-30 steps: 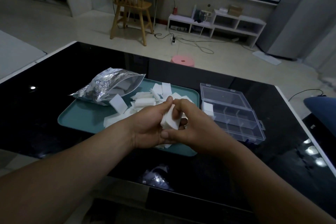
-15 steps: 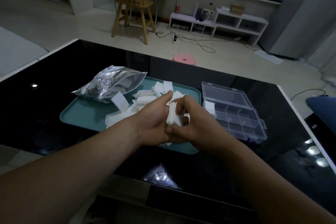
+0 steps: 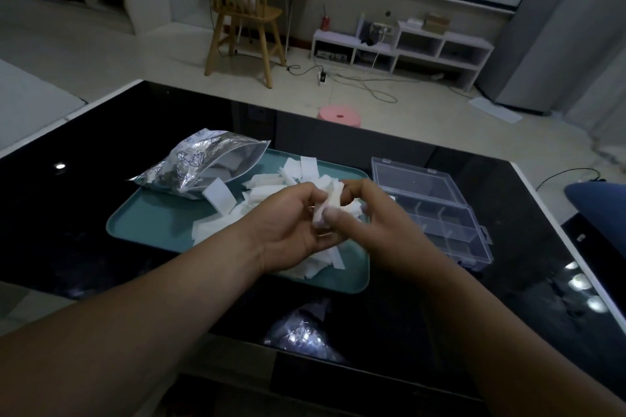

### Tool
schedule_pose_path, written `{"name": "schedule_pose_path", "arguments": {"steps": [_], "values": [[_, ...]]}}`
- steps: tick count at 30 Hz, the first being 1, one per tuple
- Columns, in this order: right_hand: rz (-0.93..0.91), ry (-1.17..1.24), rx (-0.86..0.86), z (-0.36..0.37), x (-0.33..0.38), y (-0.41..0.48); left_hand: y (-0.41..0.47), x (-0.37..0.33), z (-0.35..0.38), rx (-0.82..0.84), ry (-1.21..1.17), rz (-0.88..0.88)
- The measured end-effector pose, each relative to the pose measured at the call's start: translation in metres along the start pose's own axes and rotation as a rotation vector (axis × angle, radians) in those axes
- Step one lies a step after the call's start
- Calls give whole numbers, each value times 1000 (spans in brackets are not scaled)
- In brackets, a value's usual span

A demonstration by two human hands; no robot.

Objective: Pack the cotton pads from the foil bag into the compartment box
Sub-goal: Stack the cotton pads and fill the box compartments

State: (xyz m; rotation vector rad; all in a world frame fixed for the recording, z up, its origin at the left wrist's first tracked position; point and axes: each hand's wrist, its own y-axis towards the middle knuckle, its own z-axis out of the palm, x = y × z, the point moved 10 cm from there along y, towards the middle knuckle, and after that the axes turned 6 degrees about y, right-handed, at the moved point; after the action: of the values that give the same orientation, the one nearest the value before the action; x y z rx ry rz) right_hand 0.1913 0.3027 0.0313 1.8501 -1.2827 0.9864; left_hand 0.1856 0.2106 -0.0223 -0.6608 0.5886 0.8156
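The stack of cotton pads [image 3: 327, 205] has tipped from upright to slanted. My left hand [image 3: 288, 223] and right hand [image 3: 369, 223] still pinch it above the teal tray [image 3: 152, 227] — squaring it, I judge, not boxing yet. The foil bag [image 3: 200, 162] holds a few pads; loose pads [image 3: 216, 234] litter the tray; the compartment box [image 3: 447, 223] alongside looks nearly empty.

The bench [image 3: 101, 213] is black and highly glossy, mirroring bright spots of light like glass. The teal tray [image 3: 152, 227] looks like smooth, satin plastic. The foil bag [image 3: 200, 162] is crinkled, shiny silver foil with a clear plastic face. The cotton pads [image 3: 220, 195] are white, soft and matt. The compartment box [image 3: 450, 223] is clear, glossy plastic. The chair [image 3: 244, 10] is pale, smooth wood.
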Motion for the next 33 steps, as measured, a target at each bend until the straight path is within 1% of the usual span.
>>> {"name": "schedule_pose_path", "arguments": {"steps": [2, 3, 6, 8, 10, 12, 15, 17, 19, 20, 23, 25, 28, 33], "values": [[73, 18, -96, -14, -7, 2, 3, -7, -3, -79, 48, 62], [116, -5, -129, -20, -10, 2, 6, -7, -2, -114, 115, 76], [208, -8, -157, -25, -17, 0, 13, -5, 8, -183, 301, 101], [244, 29, -211, -36, -21, -3, 20, -6, 16, -242, 347, 125], [263, -1, -239, -49, -27, -2, 27, -10, 23, -303, 397, 167], [279, 7, -258, -64, -38, 0, 38, -10, 38, -302, 480, 189], [309, 165, -386, -99, -55, 0, 63, -7, 58, -207, 607, 199], [305, 216, -495, -130, -67, 0, 78, -17, 58, -243, 770, 265], [329, 221, -595, -157, -87, -3, 84, -31, 58, -325, 1061, 367], [351, 211, -626, -166, -98, -4, 87, -34, 61, -334, 1218, 414], [414, 114, -608, -170, -124, -2, 101, -22, 74, -277, 1643, 463], [441, 58, -552, -162, -133, 3, 110, -9, 78, -243, 1819, 436], [476, -42, -470, -150, -146, 12, 121, 3, 72, -242, 1914, 377], [512, -166, -433, -147, -159, 21, 123, 11, 71, -249, 2002, 421]]}}
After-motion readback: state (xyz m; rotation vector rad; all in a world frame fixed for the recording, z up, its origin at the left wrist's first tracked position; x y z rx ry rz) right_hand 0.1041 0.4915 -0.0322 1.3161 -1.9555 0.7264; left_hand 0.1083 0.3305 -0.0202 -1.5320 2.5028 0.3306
